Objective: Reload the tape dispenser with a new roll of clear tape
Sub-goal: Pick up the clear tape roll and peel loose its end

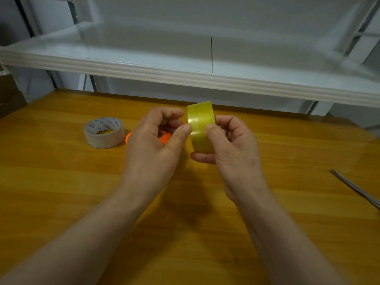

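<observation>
one clear tape roll [202, 124] gripped in our right hand [232, 149]; left hand [152, 140] thumb touches it, grasp we cannot tell; orange tape dispenser [164, 137] behind that hand.

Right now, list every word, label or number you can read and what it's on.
Beige tape roll on the table: repeated blue printing inside its core, too blurred to read.
Clear tape roll in the right hand: no text visible.
No other text shows.
</observation>
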Tool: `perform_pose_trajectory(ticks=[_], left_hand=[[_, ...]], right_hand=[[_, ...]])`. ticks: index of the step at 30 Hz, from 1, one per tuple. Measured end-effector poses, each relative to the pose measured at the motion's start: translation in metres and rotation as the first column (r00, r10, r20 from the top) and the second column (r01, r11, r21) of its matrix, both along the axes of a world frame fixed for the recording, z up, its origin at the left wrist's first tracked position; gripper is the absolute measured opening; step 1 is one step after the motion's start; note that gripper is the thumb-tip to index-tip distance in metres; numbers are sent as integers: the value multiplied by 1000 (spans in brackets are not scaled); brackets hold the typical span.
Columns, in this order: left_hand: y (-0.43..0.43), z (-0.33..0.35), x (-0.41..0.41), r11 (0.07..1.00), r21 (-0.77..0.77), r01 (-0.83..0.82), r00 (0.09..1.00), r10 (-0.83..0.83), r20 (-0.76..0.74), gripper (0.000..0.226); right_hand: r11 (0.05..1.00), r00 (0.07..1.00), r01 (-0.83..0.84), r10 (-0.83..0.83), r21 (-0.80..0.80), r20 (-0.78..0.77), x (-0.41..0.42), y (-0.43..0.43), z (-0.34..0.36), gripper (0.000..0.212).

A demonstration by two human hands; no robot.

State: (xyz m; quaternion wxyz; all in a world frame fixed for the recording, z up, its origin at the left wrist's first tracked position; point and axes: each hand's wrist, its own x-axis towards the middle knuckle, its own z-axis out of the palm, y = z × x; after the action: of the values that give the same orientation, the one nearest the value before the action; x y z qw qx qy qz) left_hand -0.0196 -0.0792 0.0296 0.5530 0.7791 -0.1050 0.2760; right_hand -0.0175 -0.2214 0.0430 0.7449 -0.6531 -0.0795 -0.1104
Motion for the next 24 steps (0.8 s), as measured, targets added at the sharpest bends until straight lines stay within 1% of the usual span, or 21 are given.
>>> perform_pose_trajectory(ticks=[2, 4, 6, 11, 17, 24], left_hand=[[1, 1, 0, 992, 94, -80, 995, 75, 62, 21], [2, 1, 0, 980, 151, -133, 985, 115, 125, 17], [4, 2, -1, 960, 210, -185, 968, 141, 207, 13], [4, 1, 0, 896, 335, -291, 924, 172, 342, 14], [3, 2, 0, 863, 391, -319, 926, 197, 322, 14], [2, 6, 2, 789, 527, -315, 946, 214, 244, 9]], right_hand=[[1000, 1000, 3, -3, -14, 4, 0, 0, -1, 7], [1000, 1000, 3, -3, -31, 5, 0, 1, -3, 8], [998, 1000, 15, -14, -59, 17, 0, 2, -4, 8], [991, 998, 31, -23, -130, 56, -1, 2, -6, 8], [982, 993, 65, -45, -180, 110, -2, 2, -6, 10], [967, 989, 63, -28, -245, 144, -6, 4, -4, 14]])
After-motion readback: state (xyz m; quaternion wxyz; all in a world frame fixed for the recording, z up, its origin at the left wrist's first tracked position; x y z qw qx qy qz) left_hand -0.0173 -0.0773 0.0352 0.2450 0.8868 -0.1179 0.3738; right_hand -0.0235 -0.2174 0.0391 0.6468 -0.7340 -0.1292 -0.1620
